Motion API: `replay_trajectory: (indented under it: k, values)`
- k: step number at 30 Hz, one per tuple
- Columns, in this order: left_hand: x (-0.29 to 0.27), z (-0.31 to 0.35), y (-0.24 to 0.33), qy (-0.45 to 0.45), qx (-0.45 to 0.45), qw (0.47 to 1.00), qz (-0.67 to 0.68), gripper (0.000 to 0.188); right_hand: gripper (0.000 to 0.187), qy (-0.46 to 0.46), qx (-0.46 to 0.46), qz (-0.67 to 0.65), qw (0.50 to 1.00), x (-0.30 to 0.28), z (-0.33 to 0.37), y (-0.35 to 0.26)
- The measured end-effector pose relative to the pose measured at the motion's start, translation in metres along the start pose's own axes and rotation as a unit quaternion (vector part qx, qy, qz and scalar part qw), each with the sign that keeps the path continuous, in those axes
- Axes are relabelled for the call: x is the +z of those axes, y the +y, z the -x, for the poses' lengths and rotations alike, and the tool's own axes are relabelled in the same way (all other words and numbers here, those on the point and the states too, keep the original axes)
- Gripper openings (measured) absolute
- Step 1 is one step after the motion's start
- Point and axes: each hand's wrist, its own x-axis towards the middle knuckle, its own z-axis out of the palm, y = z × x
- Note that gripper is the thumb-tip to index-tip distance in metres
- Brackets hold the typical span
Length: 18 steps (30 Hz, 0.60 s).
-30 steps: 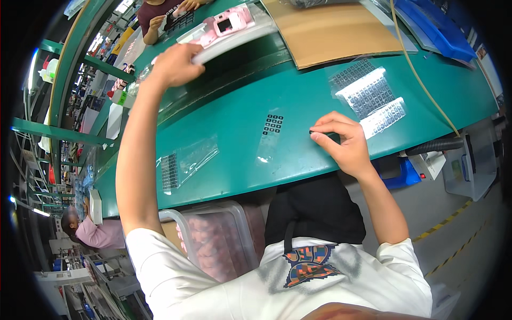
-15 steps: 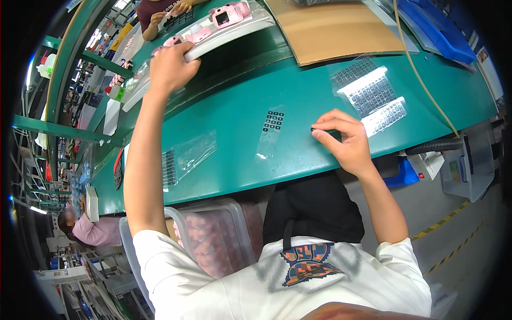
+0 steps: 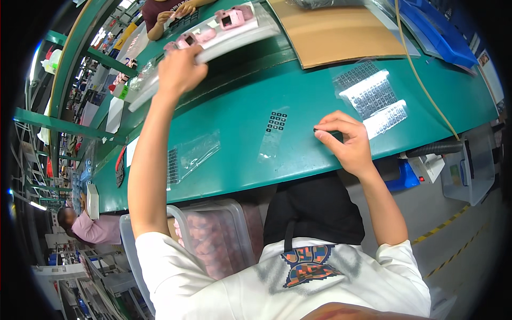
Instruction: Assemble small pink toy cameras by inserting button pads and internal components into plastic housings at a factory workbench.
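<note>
My left hand [image 3: 181, 73] reaches far out to a long white tray [image 3: 216, 52], its fingers over the near rim and its thumb outside. Pink toy camera housings [image 3: 232, 19] lie on the tray; one of them [image 3: 188, 40] is just past my fingers, which are partly hidden. Over the table, my right hand [image 3: 348, 140] pinches a small black piece [image 3: 315, 129] between thumb and forefinger. To the left of that hand lies a clear sheet with rows of small black square pads [image 3: 276, 121], its lower part bare.
Sheets of black pads [image 3: 373, 96] lie at the right, and another sheet [image 3: 172, 166] at the left. Cardboard [image 3: 336, 32] and a blue tray [image 3: 434, 32] lie farther back. A plastic bin of pink parts [image 3: 213, 240] stands below the table edge. A co-worker's hands [image 3: 178, 12] work opposite.
The tray and my left hand have shifted slightly to the right and nearer, partly along with a small shift of the whole view. My right hand keeps its pinch.
</note>
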Motion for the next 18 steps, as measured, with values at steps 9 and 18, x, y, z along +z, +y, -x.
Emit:
replay_trajectory:
  k: [9, 18]
  values:
    - [-0.001, -0.002, 0.012, -0.051, 0.019, 0.998, -0.044, 0.036, 0.009, 0.003, -0.001, 0.003, 1.0, -0.002, 0.0, 0.002]
    - [-0.007, -0.015, 0.005, -0.011, -0.011, 0.999, -0.033, 0.036, 0.009, -0.003, -0.003, 0.009, 1.0, -0.002, 0.0, -0.004]
